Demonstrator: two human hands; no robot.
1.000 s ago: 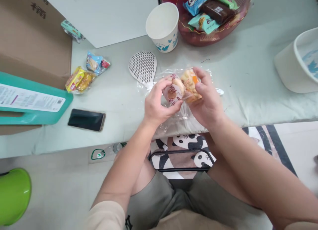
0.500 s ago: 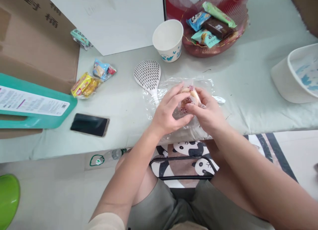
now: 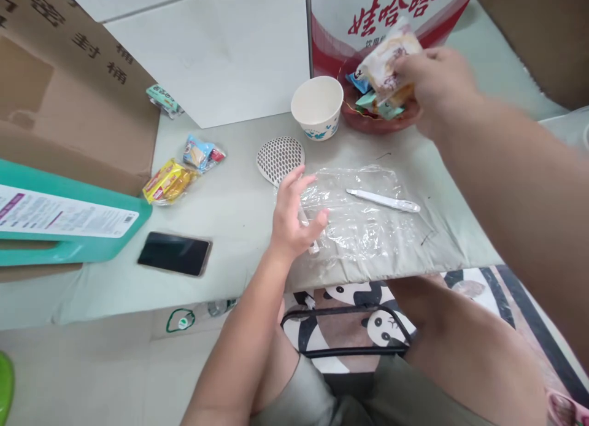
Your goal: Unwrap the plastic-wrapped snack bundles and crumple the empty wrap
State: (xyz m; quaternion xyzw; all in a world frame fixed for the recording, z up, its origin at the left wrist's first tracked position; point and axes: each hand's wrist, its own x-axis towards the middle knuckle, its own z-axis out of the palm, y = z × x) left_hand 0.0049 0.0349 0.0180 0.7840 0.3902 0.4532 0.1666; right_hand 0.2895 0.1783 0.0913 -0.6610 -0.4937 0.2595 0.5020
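Note:
My right hand (image 3: 435,85) pinches a wrapped pastry (image 3: 391,58) over the red fruit bowl (image 3: 368,123), which holds several packaged snacks (image 3: 386,108). Motion blurs the hand a little. My left hand (image 3: 294,220) hovers above the table with its fingers apart and nothing in them. Beneath it is the handle of a white slotted skimmer (image 3: 280,159). A clear plastic sheet (image 3: 359,236) lies flat in front of me, and a white slim pen-like tool (image 3: 384,200) rests on it.
A paper cup (image 3: 317,107) stands left of the bowl. Two snack packs, a yellow one (image 3: 169,182) and a blue one (image 3: 201,153), lie at left, behind a phone (image 3: 175,253). A teal container (image 3: 69,242) and a cardboard box (image 3: 92,107) border the left side.
My right hand has carried the wrapped pastry from above the plastic sheet up and over the bowl. My left hand has let go and shifted slightly left. The view has tilted.

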